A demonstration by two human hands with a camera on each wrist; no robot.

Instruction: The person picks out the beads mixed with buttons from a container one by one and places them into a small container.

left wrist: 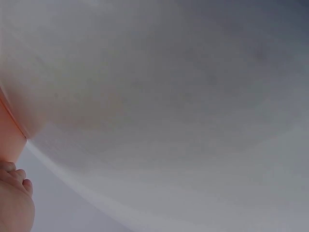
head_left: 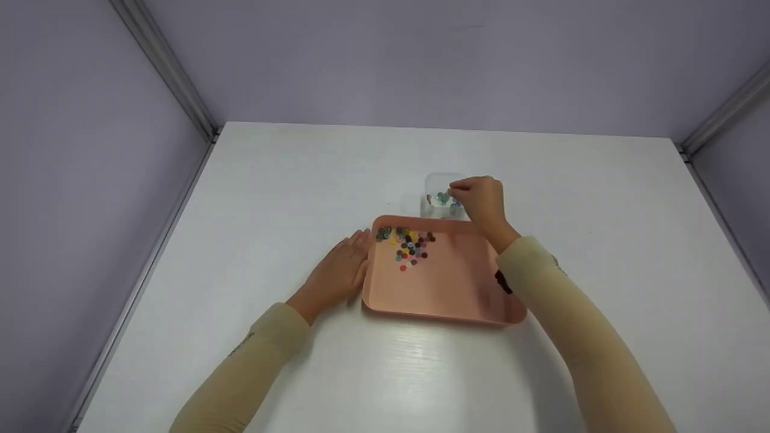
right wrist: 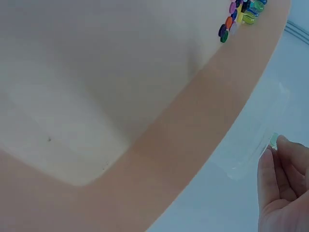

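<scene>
A pink tray (head_left: 445,294) lies on the white table, with several small colourful buttons (head_left: 409,243) heaped in its far left corner. Just behind it stands a clear plastic box (head_left: 439,183) with a few buttons (head_left: 444,198) inside. My right hand (head_left: 478,201) hovers over the box with curled fingers, pinching a small greenish button (right wrist: 273,141) at the fingertips. My left hand (head_left: 337,270) lies flat on the table, its fingers straight against the tray's left edge. In the right wrist view the tray rim (right wrist: 193,145), the buttons (right wrist: 241,14) and the box (right wrist: 256,150) show.
The white table (head_left: 301,168) is walled by grey panels at the back and both sides. The left wrist view shows only the tabletop, a strip of the tray (left wrist: 7,130) and my left fingers (left wrist: 14,203).
</scene>
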